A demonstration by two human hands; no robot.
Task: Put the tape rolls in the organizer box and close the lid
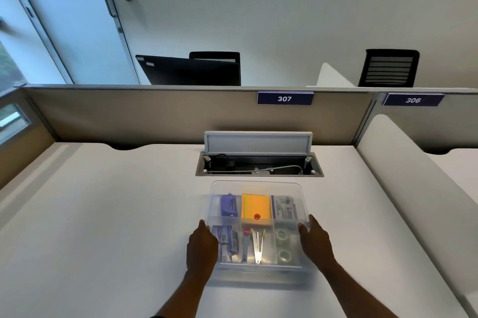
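tape rolls point(282, 244) both lie in near right compartment of organizer box point(258, 275). left hand point(202, 248) and right hand point(316, 242) clamp opposite edges of clear lid point(257, 187), fingers curled over rims, likely to lower it level onto box.

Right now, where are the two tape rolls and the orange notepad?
far tape roll point(281, 235), head view, on its ring.
near tape roll point(284, 255), head view, on its ring.
orange notepad point(256, 205), head view, on its cover.
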